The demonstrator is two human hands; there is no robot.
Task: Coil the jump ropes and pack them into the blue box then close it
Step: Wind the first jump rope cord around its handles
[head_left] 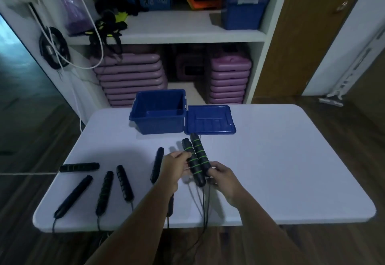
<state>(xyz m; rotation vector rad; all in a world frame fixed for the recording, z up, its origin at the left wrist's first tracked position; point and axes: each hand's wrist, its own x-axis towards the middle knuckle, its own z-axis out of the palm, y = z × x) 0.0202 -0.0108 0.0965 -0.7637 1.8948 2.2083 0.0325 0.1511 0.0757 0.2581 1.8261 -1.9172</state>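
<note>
- Left hand (174, 167) and right hand (221, 176) both grip two green-ringed handles (196, 161) (side by side) above the table (281, 160).
- Blue box (158, 113) stands open, lid (210, 119) beside it.

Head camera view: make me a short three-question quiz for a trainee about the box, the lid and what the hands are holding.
1. True or false: the blue box already holds a coiled rope.
2. Where does the lid lie? A: shut on the box. B: on the table, right of the box. C: inside the box.
3. Fill in: the left hand and right hand hold two handles ringed in ___.
Key: 1 false; 2 B; 3 green.
</note>
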